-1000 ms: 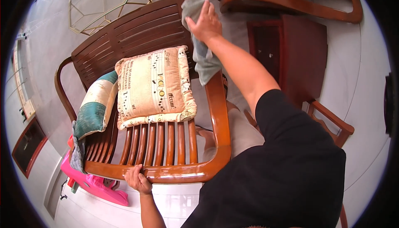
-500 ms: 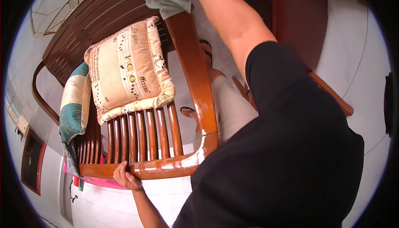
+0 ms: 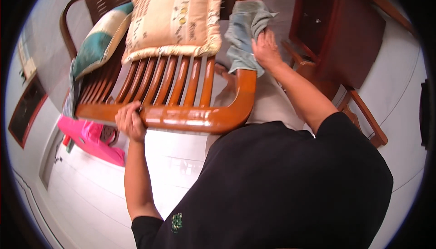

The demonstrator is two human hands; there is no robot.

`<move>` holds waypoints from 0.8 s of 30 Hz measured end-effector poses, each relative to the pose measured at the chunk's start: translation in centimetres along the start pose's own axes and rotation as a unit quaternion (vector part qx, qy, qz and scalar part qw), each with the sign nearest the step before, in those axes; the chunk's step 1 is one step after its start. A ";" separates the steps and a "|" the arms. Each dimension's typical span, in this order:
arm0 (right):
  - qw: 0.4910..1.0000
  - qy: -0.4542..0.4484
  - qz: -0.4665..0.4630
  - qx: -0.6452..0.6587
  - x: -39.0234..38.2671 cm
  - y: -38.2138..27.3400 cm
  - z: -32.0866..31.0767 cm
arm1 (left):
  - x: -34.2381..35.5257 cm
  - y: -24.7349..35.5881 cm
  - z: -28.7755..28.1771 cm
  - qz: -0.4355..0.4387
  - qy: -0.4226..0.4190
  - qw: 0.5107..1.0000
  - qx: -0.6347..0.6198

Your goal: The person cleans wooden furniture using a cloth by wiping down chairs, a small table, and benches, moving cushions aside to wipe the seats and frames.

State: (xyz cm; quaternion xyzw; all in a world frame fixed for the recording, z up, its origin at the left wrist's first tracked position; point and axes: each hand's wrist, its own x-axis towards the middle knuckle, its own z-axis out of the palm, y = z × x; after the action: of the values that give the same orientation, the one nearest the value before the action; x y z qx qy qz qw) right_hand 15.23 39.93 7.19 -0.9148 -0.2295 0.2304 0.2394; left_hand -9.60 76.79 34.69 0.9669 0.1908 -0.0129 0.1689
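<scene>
While the right hand (image 3: 265, 49) presses a grey-green cloth (image 3: 245, 33) against the right armrest of a wooden bench (image 3: 190, 119), its fingers lie spread flat over the cloth rather than curled round it; the cloth drapes over the armrest and hangs down on both sides. At the opposite side, the left hand (image 3: 131, 121) grips the bench's rounded front rail, fingers wrapped over its top edge near the left end. Between the two hands the slatted seat lies bare along its front part.

Further back on the seat, a beige patterned cushion (image 3: 175, 19) leans against the backrest, its frilled lower edge resting on the slats, close beside the cloth. A teal and cream cushion (image 3: 97, 44) sits tilted in the left corner, touching the beige one. Beneath the bench's left front corner a pink plastic item (image 3: 93, 140) lies on the pale tiled floor (image 3: 91, 190), just below the left hand. To the right, a dark wooden cabinet (image 3: 349, 35) stands near the armrest, leaving only a narrow gap around the right forearm.
</scene>
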 end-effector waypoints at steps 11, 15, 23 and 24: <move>0.740 -0.496 -0.168 0.422 -5.3 -16.1 -9.9 | -2.3 -1.2 0.6 0.016 0.086 0.996 0.003; 0.747 -0.418 -0.412 0.312 -4.8 -20.7 -9.1 | -1.4 -0.4 0.3 -0.012 0.119 0.993 -0.015; 0.775 -0.467 -0.227 0.361 -3.3 -19.1 -4.5 | 7.0 0.9 5.0 -0.395 -0.120 0.827 -0.382; 0.771 -0.463 -0.238 0.367 -3.4 -19.1 -4.5 | 8.7 1.8 6.2 -0.402 -0.149 0.819 -0.381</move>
State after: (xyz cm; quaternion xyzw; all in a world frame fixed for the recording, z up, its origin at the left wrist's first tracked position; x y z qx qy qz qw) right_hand 9.00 51.50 22.15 -0.4555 -0.4210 0.6287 0.4690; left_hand -0.63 76.37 28.64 0.6491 0.5244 -0.1501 0.5302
